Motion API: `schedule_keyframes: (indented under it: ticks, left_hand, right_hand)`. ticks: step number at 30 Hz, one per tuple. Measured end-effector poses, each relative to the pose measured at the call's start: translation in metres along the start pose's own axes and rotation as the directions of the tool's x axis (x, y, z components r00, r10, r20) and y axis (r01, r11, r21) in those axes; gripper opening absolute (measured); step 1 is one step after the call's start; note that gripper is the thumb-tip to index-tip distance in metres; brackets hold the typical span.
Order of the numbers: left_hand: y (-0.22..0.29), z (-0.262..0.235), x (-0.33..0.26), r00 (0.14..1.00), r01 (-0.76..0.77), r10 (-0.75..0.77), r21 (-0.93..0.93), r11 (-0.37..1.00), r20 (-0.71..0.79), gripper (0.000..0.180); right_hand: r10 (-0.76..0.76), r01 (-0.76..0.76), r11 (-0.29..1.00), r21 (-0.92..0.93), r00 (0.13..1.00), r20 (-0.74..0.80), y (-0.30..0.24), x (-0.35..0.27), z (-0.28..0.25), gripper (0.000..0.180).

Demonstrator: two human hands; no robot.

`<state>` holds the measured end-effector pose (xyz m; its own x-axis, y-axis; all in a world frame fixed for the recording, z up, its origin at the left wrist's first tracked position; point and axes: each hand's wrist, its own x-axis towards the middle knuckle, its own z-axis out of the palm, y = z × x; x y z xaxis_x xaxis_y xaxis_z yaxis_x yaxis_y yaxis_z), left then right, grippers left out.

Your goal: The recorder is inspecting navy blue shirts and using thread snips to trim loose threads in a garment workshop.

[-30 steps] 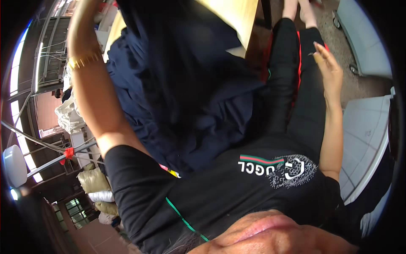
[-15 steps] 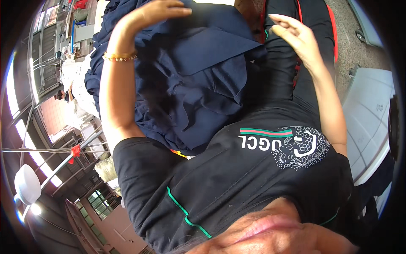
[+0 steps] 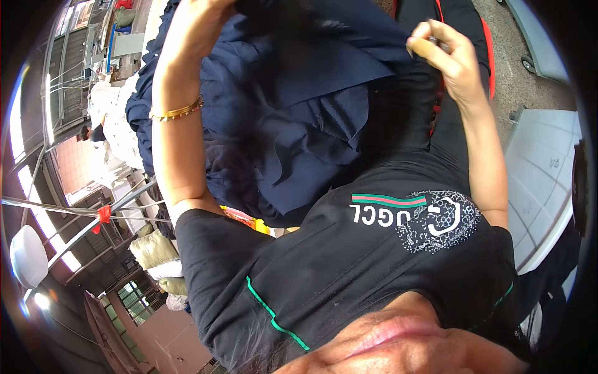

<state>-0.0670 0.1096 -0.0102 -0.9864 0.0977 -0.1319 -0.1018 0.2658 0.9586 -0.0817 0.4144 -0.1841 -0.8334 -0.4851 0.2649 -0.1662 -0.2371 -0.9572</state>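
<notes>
A heap of navy cloth (image 3: 249, 118) lies in front of me and over my lap. One piece is raised between my hands, blurred along its upper part. My right hand (image 3: 453, 59) pinches the right corner of that piece between thumb and forefinger. Something small and dark shows among its curled fingers, too little of it to name. At the upper left my left hand (image 3: 202, 22) is closed at the other end of the raised piece. Its fingertips are partly cut off by the picture's top edge and hidden by cloth.
At the right stand a pale panel (image 3: 539, 168) and a grey wheeled thing (image 3: 539, 37). A red-and-yellow packet (image 3: 246, 218) sits by my left upper arm. Far left, another person (image 3: 93, 133) is near white cloth (image 3: 115, 124). A lamp (image 3: 29, 255) hangs from a metal frame.
My left hand has moved left and up, partly out of the picture. My right hand has closed on the cloth's corner. A navy piece has been raised from the heap.
</notes>
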Motion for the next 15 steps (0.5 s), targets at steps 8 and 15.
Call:
schedule_keyframes:
  ticks: [8, 15]
  left_hand:
    - [-0.004, 0.086, 0.012, 0.931, -0.136, 0.047, 0.226, 0.965, 0.362, 0.015]
    - [-0.077, 0.031, 0.040, 0.918, -0.029, -0.148, 0.434, 0.900, 0.368, 0.038]
  right_hand:
    - [0.240, -0.228, 0.967, 0.110, 0.964, -0.114, 0.011, -0.054, -0.065, 0.010]
    - [0.468, -0.491, 0.867, -0.088, 0.862, -0.195, 0.051, -0.068, -0.047, 0.013]
